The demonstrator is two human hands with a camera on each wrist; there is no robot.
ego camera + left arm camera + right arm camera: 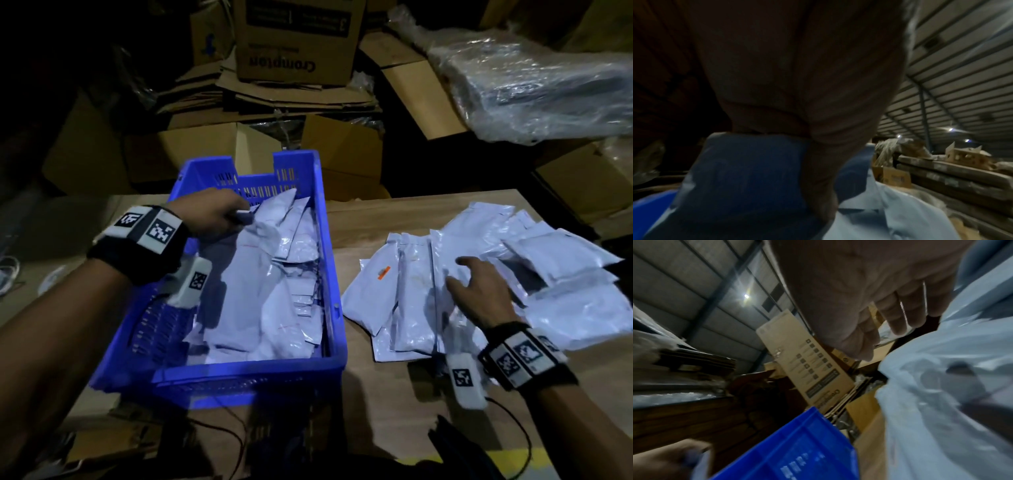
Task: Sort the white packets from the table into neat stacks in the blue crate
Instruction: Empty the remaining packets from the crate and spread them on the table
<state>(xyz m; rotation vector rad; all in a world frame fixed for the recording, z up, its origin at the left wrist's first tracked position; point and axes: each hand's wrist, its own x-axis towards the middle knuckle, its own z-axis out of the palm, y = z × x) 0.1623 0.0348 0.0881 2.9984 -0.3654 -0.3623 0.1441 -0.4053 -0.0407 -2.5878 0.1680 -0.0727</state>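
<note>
White packets (479, 274) lie under my spread, empty right hand (479, 291) on the desk (376, 212), my left hand (212, 216) pinches one packet (270, 219) in the blue crate (329, 274); next I judge it needs laying flat.

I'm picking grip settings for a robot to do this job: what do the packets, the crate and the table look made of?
Packets: thin glossy plastic film, probably; they crinkle and glint.
Crate: rigid moulded blue plastic, with slotted walls and a smooth sheen.
Table: pale wood or wood-look laminate; faint grain shows, matte. Which of the two I cannot tell.

Dim warehouse, stacked cardboard boxes (294, 37)
</note>
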